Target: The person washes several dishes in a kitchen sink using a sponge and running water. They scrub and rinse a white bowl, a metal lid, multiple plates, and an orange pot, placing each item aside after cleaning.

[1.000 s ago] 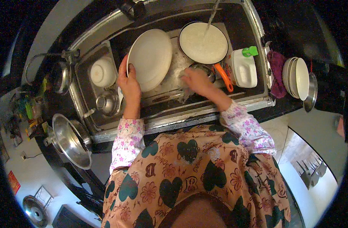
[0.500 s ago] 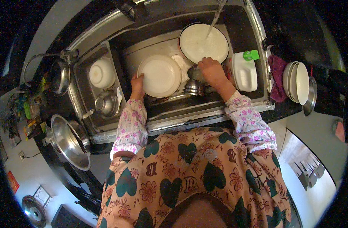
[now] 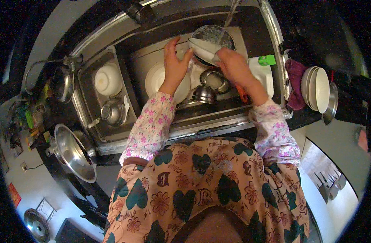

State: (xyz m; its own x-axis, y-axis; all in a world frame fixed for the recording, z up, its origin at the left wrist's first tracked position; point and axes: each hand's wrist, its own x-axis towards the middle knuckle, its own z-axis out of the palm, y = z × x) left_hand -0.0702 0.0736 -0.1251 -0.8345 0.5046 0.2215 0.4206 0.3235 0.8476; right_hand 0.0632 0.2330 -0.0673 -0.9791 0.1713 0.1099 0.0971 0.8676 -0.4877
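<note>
My right hand (image 3: 235, 67) grips the near right edge of a white plate (image 3: 203, 49), held tilted. Below and behind the plate is a dark-rimmed round basin (image 3: 211, 32) with water in it, and a stream of water (image 3: 231, 16) falls there. My left hand (image 3: 176, 67) is open, fingers spread, its thumb close to the plate's left end; I cannot tell whether they touch. Under my left wrist another white plate (image 3: 154, 79) lies in the sink. Small metal bowls (image 3: 205, 94) sit nearer me, beside a wider metal bowl (image 3: 215, 80).
A white bottle with a green cap (image 3: 267, 60) stands at the sink's right. In the left compartment are a white bowl (image 3: 108, 79) and a metal cup (image 3: 111, 111). Stacked bowls (image 3: 322, 90) and a purple cloth (image 3: 295, 83) lie right; a metal basin (image 3: 74, 152) sits left.
My right hand has tilted the white plate up, uncovering the water-filled basin. My left hand has let go of the other plate and moved right and away from me, toward the tilted one.
</note>
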